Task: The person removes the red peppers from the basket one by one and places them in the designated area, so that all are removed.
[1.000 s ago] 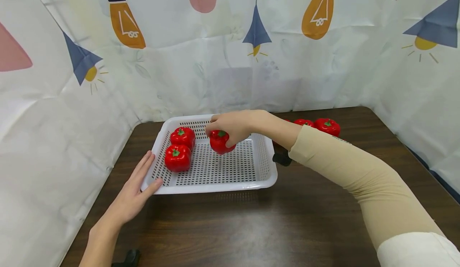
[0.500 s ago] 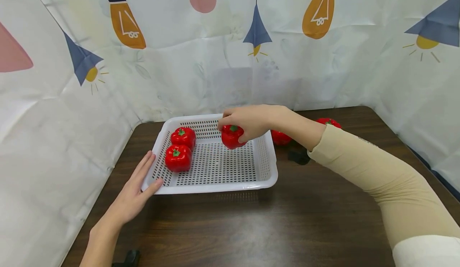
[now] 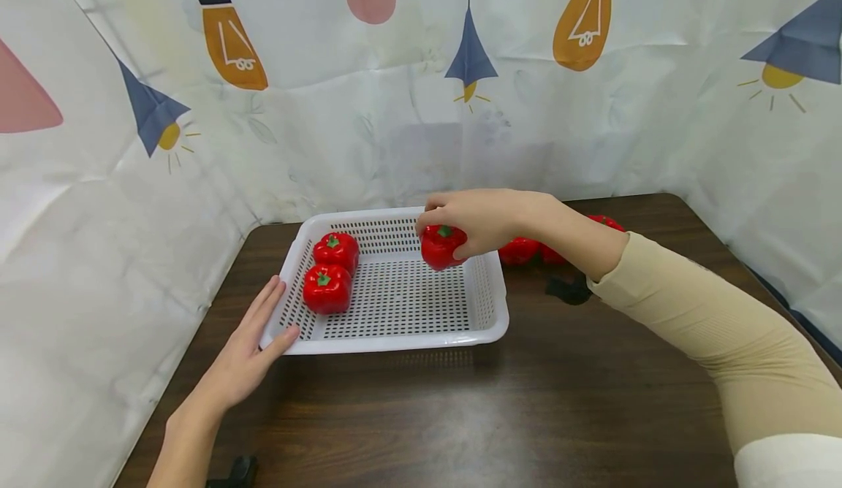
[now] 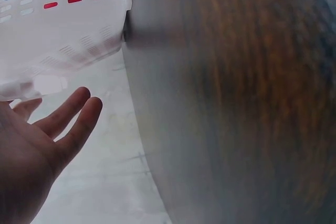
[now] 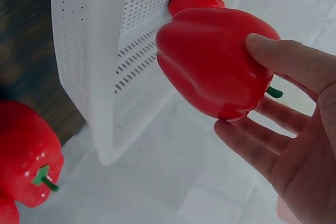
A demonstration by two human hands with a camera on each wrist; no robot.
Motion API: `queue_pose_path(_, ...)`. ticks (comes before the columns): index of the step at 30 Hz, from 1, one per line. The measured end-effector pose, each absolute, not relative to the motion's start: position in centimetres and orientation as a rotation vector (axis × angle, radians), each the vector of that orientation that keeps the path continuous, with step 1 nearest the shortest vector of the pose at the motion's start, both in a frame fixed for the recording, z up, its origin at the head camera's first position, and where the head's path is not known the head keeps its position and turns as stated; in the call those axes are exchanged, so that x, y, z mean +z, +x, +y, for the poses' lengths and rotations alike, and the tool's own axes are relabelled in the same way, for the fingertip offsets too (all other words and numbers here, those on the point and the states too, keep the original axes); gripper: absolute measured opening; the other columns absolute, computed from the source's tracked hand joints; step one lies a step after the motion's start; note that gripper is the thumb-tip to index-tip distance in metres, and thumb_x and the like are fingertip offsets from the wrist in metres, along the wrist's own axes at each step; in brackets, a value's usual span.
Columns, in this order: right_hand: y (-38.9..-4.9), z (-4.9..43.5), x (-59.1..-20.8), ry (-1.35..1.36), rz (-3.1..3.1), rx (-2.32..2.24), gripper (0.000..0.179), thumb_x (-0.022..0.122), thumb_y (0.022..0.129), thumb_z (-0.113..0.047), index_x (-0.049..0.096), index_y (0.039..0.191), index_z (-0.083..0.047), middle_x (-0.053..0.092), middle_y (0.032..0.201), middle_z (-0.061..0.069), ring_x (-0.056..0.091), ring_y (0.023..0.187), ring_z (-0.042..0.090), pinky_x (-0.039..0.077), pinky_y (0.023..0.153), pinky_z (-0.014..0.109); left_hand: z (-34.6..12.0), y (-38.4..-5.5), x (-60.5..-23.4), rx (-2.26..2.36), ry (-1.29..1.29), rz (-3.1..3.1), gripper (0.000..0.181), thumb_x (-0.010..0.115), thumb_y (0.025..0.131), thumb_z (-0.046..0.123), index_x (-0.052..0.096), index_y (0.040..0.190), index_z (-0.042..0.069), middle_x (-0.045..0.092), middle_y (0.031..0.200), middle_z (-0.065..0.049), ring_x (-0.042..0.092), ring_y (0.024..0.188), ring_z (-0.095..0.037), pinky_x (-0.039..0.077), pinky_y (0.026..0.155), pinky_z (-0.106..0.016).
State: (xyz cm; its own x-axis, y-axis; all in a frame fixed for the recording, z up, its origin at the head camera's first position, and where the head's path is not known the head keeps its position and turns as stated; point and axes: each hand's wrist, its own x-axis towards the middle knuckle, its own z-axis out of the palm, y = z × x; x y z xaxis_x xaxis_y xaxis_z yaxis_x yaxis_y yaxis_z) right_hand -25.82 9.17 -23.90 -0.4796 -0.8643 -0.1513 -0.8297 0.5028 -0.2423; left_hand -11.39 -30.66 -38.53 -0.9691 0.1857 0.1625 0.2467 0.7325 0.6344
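My right hand [image 3: 490,216] grips a red bell pepper [image 3: 439,248] with a green stem over the right part of the white perforated basket [image 3: 395,345]. In the right wrist view, the thumb presses one side of this bell pepper [image 5: 210,61] and the fingers support the other. Two more red bell peppers, a rear one [image 3: 335,251] and a front one [image 3: 327,290], sit side by side at the basket's left end. My left hand [image 3: 240,360] rests against the basket's front left corner, fingers extended along its outside and thumb at the rim. In the left wrist view its fingers [image 4: 79,124] look relaxed.
Several more red bell peppers [image 3: 518,251] lie on the dark wooden table [image 3: 421,415] right of the basket, partly hidden by the right forearm. A black object [image 3: 569,291] shows beneath that forearm. Printed white sheeting [image 3: 395,152] stands behind and beside the table.
My right hand has moved to the right and slightly back over the basket, carrying the red bell pepper. The left hand and the basket have stayed in place.
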Motion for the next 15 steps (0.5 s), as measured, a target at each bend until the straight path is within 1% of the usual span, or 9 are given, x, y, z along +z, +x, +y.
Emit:
queue_pose_path(8, -26.0, 10.7, -23.5, -1.411, 2.524, -0.258, 0.063, 0.087, 0.082, -0.019, 0.057, 0.138, -0.021, 0.052, 0.137, 0.001, 0.051, 0.121, 0.020, 0.058, 0.086, 0.035, -30.7, -11.4, -38.6, -1.057, -0.351, -2.853, 0.084, 0.068, 0.097, 0.030, 0.021, 0.166, 0.021, 0.011, 0.171, -0.007, 0.021, 0.150, -0.045, 0.031, 0.103, -0.078)
queue_pose_path(15, -26.2, 12.0, -23.1, -1.439, 2.538, -0.293, 0.061, 0.086, 0.082, -0.016, 0.058, 0.136, -0.020, 0.053, 0.134, 0.000, 0.051, 0.121, 0.021, 0.058, 0.086, 0.036, -30.8, -11.5, -38.6, -1.042, -0.339, -2.866, 0.084, 0.068, 0.097, 0.032, 0.020, 0.166, 0.021, 0.010, 0.171, -0.007, 0.021, 0.150, -0.044, 0.033, 0.103, -0.077)
